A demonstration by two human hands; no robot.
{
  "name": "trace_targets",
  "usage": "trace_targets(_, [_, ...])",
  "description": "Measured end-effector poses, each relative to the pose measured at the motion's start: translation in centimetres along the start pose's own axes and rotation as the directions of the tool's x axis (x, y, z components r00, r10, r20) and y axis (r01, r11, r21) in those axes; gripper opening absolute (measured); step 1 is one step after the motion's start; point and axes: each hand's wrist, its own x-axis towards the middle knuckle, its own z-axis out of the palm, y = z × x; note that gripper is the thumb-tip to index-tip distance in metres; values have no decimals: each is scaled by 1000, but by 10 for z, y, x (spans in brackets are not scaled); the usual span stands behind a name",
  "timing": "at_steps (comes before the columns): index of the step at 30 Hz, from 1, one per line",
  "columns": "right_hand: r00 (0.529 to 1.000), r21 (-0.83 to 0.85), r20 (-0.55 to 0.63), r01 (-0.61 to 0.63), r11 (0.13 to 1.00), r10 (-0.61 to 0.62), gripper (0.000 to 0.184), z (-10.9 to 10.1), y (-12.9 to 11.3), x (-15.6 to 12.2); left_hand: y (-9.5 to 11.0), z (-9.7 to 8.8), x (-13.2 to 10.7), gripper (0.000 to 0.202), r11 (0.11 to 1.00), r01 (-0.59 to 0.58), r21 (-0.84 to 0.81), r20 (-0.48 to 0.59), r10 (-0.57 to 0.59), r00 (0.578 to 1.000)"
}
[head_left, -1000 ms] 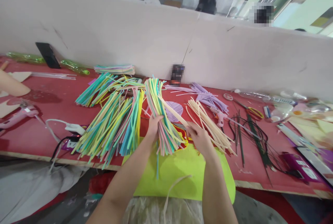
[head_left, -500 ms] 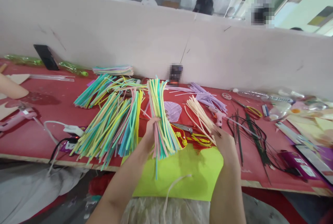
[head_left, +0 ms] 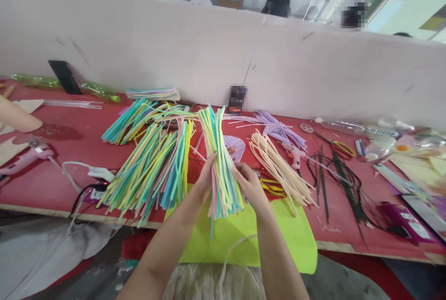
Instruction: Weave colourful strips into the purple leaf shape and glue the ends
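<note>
A bundle of pastel pipe cleaners [head_left: 221, 165] in yellow, teal and pink stands nearly upright in the middle, flared at both ends. My left hand [head_left: 206, 174] is closed round its left side. Against the bundle's right side, my right hand [head_left: 249, 184] grips it too, its fingertips partly hidden behind the stems. One blue stem hangs lower than the others. Left of my hands lies a large heap of mixed pipe cleaners [head_left: 146, 170]. Peach pipe cleaners [head_left: 278, 165] lie to the right, lilac ones [head_left: 282, 128] behind them. A lilac leaf-like piece [head_left: 237, 146] shows behind the bundle.
A lime-green sheet [head_left: 289, 244] covers the red table's front edge. On the right are a pink glue gun [head_left: 296, 157], scissors [head_left: 343, 149], dark cords and a purple power strip [head_left: 406, 221]. Another glue gun [head_left: 29, 158] and another person's arm [head_left: 17, 114] are at left.
My right hand has moved left from the peach pipe cleaners to the bundle and grips it. The peach pile now shows whole. My left hand keeps its hold.
</note>
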Motion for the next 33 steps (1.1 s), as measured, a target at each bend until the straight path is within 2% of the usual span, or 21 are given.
trace_targets(2, [999, -15, -26, 18, 1000, -18, 30, -1, 0, 4, -2, -1, 2, 55, 999, -31, 39, -28, 32, 999])
trace_targets(6, [994, -71, -111, 13, 997, -21, 29, -6, 3, 11, -9, -6, 11, 49, 976, -157, 148, -152, 179, 972])
trace_targets(11, [983, -123, -178, 19, 992, -40, 32, -7, 11, 14, -14, -10, 20, 49, 968, -163, 192, -151, 194, 969])
trace_targets(14, [965, -194, -228, 85, 977, -130, 32, -9, 13, 12, -16, -12, 21, 48, 953, -198, 228, -194, 243, 950])
trace_targets(17, [940, -319, -193, 213, 924, -283, 16, -11, 11, 10, -18, -14, 22, 44, 933, -233, 275, -218, 297, 930])
trace_targets(19, [931, -386, -153, 254, 887, -333, 14, -11, 9, 9, -20, -15, 22, 41, 918, -249, 310, -210, 321, 923])
trace_targets(26, [911, -591, -161, 219, 776, -379, 13, -4, 8, 9, -21, -17, 23, 42, 861, -302, 409, -160, 394, 905])
trace_targets(28, [907, -571, -163, 235, 787, -389, 13, -4, 11, 10, -20, -17, 23, 42, 850, -308, 427, -149, 402, 903])
trace_targets(33, [926, -402, -166, 250, 881, -339, 16, -10, 16, 14, -18, -16, 22, 47, 849, -310, 428, -153, 406, 901])
